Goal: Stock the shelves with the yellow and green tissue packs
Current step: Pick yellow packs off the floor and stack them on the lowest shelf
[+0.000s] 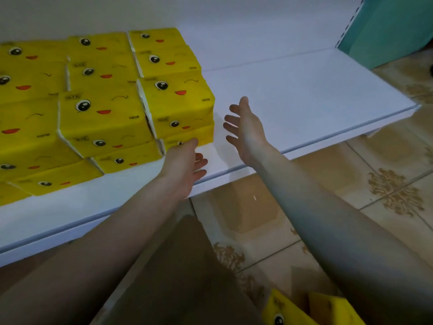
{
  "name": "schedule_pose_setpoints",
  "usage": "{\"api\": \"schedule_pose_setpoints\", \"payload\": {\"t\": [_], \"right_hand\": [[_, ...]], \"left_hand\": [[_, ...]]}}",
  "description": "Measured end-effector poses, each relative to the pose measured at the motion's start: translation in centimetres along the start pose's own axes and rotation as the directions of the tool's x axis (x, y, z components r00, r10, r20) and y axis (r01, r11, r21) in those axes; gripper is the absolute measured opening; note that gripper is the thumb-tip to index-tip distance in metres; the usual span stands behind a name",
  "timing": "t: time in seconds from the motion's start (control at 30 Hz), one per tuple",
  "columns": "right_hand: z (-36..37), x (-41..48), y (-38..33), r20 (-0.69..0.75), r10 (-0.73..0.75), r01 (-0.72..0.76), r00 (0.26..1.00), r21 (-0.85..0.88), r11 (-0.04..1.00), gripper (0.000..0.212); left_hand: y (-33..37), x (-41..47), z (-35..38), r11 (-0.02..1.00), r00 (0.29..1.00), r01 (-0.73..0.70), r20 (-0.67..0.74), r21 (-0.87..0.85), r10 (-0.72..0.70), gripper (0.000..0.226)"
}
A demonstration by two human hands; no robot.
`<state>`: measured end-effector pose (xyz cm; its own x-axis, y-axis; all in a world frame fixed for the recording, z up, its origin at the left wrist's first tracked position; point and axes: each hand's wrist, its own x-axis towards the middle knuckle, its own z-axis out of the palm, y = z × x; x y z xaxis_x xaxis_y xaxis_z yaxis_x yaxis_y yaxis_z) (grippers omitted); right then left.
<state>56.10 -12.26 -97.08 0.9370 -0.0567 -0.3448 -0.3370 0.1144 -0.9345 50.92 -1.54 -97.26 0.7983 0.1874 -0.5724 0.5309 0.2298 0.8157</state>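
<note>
Rising over patterned floor tiles (351, 184), white shelf (304, 95) bears yellow packs (98, 109); left hand (185, 165), right hand (246, 130): fingers (234, 119) released.

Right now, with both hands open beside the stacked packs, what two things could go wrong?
One: the yellow packs lie staggered and tilted near the shelf front, so a nudge from the left hand might slide some off. Two: the right hand, beside the end stack, could knock it askew.

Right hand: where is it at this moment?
In the head view, the right hand hovers open near the middle, over the white shelf, just right of the stacked yellow tissue packs, not touching them, with the left hand beside it.
</note>
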Motion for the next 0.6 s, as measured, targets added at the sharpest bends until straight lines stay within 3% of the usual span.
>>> {"api": "schedule_pose_setpoints", "payload": {"t": [0.17, 0.3, 0.43, 0.6], "right_hand": [[-6.3, -3.4, 2.4, -0.12, 0.057, -0.05, 0.991, 0.06, 0.997, 0.041], [-13.6, -7.5, 5.8, -0.293, 0.108, -0.082, 0.95, 0.1, 0.992, 0.035], [-21.3, -12.8, 8.4, -0.526, 0.14, -0.066, 0.839, 0.156, 0.985, 0.024], [-28.5, -18.8, 10.4, -0.752, 0.178, 0.008, 0.634, 0.236, 0.972, 0.015]], "left_hand": [[-3.3, -1.0, 3.1, 0.954, 0.974, 0.056, 0.193, 0.294, -0.116, 0.025], [-6.5, -2.1, 6.1, 0.881, 0.905, 0.005, 0.373, 0.474, -0.206, 0.01], [-7.8, -3.8, 10.4, 0.662, 0.814, -0.285, 0.54, 0.693, -0.214, 0.006], [-9.2, -7.8, 18.3, 0.372, 0.647, -0.578, 0.685, 0.727, -0.335, 0.029]]}}
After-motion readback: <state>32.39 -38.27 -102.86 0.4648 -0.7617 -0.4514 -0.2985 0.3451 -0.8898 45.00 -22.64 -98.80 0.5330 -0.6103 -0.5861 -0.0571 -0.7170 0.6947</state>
